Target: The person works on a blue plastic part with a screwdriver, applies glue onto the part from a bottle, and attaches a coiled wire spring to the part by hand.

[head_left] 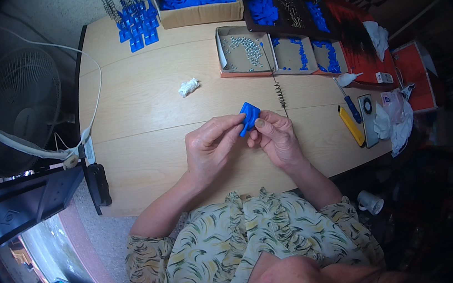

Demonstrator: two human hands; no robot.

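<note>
Between both hands, above the middle of the table, I hold a small blue plastic part [249,117]. My left hand [213,143] pinches its left side with thumb and fingertips. The fingers of my right hand [276,138] are closed on its right side, the thumb pressed near its lower right face. Just beyond my right hand lies a thin dark metal rod with a coiled spring section [280,95], its far end reaching over a shallow box. A crumpled white wad [189,87] rests on the wood farther off to the left.
At the back stands a cardboard box [201,14] of blue parts, beside blue pieces with springs [138,26]. Shallow boxes [224,69] hold small metal and blue bits. On the right lie a screwdriver [352,109], yellow cutter [350,125] and phone [368,122]. A fan [19,109] is left.
</note>
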